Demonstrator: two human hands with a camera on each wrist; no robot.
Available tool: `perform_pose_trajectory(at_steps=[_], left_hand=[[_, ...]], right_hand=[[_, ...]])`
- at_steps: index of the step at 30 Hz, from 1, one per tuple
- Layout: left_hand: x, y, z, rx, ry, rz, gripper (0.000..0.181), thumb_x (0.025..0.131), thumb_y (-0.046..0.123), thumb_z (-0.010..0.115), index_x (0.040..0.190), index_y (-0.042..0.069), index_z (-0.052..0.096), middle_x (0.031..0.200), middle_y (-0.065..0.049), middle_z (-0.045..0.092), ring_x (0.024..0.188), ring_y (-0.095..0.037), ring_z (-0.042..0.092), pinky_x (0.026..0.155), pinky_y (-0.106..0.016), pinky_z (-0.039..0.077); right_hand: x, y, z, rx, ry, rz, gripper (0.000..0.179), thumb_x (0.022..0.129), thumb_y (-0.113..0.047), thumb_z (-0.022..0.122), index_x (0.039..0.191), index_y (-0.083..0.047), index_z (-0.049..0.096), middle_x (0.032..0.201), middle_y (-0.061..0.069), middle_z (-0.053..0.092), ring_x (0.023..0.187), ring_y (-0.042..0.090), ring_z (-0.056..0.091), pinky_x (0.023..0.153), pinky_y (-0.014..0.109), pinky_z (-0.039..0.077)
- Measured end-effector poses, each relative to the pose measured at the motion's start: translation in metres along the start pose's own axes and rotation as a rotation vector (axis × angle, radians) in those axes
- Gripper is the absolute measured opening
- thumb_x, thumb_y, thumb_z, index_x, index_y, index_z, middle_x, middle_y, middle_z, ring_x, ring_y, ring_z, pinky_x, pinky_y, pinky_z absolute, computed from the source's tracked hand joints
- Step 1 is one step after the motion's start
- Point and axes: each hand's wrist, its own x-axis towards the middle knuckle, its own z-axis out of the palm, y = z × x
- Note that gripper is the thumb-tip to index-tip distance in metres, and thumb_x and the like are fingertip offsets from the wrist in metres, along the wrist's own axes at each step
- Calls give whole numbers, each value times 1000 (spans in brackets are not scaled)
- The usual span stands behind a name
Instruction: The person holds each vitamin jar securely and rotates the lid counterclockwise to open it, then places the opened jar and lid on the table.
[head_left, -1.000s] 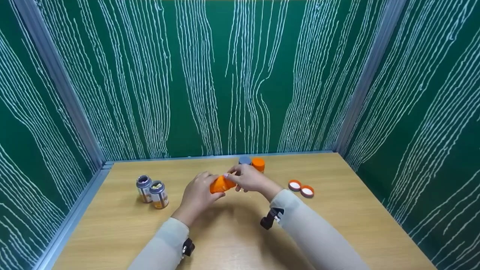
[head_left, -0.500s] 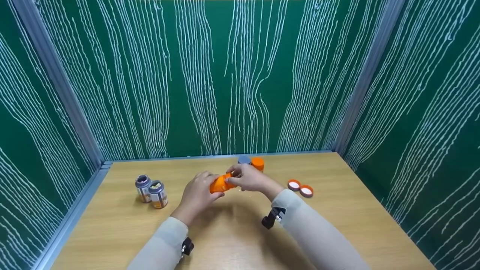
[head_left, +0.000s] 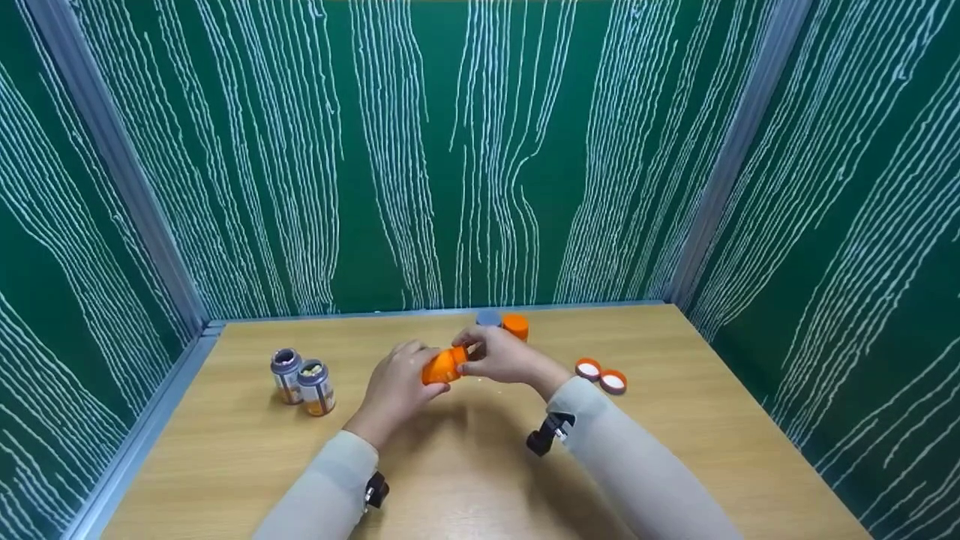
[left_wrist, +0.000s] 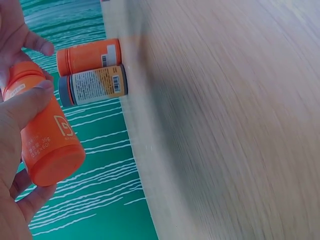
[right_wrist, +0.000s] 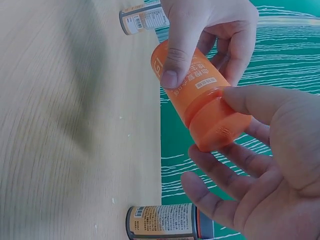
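Above the middle of the table, my left hand (head_left: pixel 397 382) grips the body of an orange pill bottle (left_wrist: pixel 47 135), which lies tilted with its base toward the left. At its right end my right hand (head_left: pixel 504 356) holds the orange cap (right_wrist: pixel 217 125) between thumb and fingers. The right wrist view shows the cap sitting on the bottle's neck, with the other fingers spread loosely below it. White print and a small label show on the bottle's side.
Two uncapped bottles with grey necks (head_left: pixel 317 388) stand at the left, pale pieces inside one. Two upturned caps (head_left: pixel 613 382) lie at the right. Behind my hands stand a grey-capped bottle (left_wrist: pixel 95 85) and an orange bottle (left_wrist: pixel 90 56). Small white specks (right_wrist: pixel 113 200) dot the wooden table (head_left: pixel 465 480).
The fingers and thumb of my right hand have shifted round the cap, and the hand has turned slightly. My left hand keeps its grip on the bottle almost in place.
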Motion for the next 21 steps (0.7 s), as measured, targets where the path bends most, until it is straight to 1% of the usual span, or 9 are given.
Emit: perform_pose_trajectory(at_steps=[3, 5, 9, 10, 12, 14, 17, 19, 21], left_hand=[[1, 1, 0, 3, -4, 3, 52, 91, 30, 99, 137, 14, 81, 126, -5, 73, 113, -22, 66, 111, -44, 65], [2, 2, -1, 6, -5, 1, 53, 91, 30, 99, 138, 14, 81, 125, -4, 73, 112, -21, 65, 111, -43, 65], [4, 3, -1, 10, -4, 1, 53, 90, 30, 99, 138, 15, 81, 125, -3, 73, 112, -21, 66, 111, -43, 65], [4, 4, -1, 9, -4, 1, 52, 90, 30, 100, 137, 16, 81, 125, -3, 73, 112, -20, 66, 112, -43, 65], [5, 4, 0, 6, -4, 5, 52, 90, 29, 99, 137, 15, 81, 125, -4, 73, 112, -21, 66, 111, -43, 65], [5, 3, 0, 8, -6, 8, 51, 91, 29, 99, 137, 15, 81, 124, -4, 73, 112, -21, 66, 111, -43, 65], [4, 2, 0, 19, -5, 13, 51, 91, 30, 99, 137, 15, 81, 124, -3, 73, 111, -19, 66, 110, -41, 66], [4, 0, 0, 30, 3, 24, 52, 91, 31, 99, 137, 15, 81, 124, -3, 73, 112, -19, 66, 111, -41, 65], [3, -1, -1, 33, 11, 37, 52, 90, 30, 100, 137, 14, 81, 124, -4, 73, 112, -20, 66, 111, -42, 65]], right_hand=[[0, 1, 0, 11, 3, 8, 39, 105, -20, 84, 141, -15, 72, 140, 10, 75, 120, 30, 77, 104, 44, 69], [0, 1, 0, 19, 13, 31, 40, 106, -25, 83, 144, -16, 71, 142, 10, 74, 119, 29, 76, 104, 44, 69], [2, 0, 0, 33, 55, 75, 44, 110, -39, 77, 145, -14, 71, 140, 13, 75, 117, 28, 76, 101, 44, 69], [2, -1, 1, 37, 62, 87, 45, 111, -41, 75, 145, -13, 71, 139, 13, 76, 116, 28, 76, 101, 46, 69], [2, -1, 1, 36, 63, 114, 46, 112, -47, 72, 144, -13, 71, 136, 13, 76, 112, 29, 76, 93, 42, 69], [3, -1, 1, 32, 47, 142, 48, 113, -51, 69, 144, -14, 71, 130, 11, 77, 105, 28, 75, 85, 39, 68], [3, 0, 2, 14, 18, 165, 50, 113, -54, 67, 145, -16, 72, 121, 8, 78, 94, 25, 74, 75, 31, 64], [4, 1, 4, 8, 7, 162, 50, 113, -52, 69, 146, -14, 71, 116, 7, 78, 88, 22, 75, 73, 31, 65], [4, 1, 5, 7, 3, 148, 50, 112, -49, 71, 146, -11, 71, 115, 7, 80, 86, 22, 76, 72, 30, 65]])
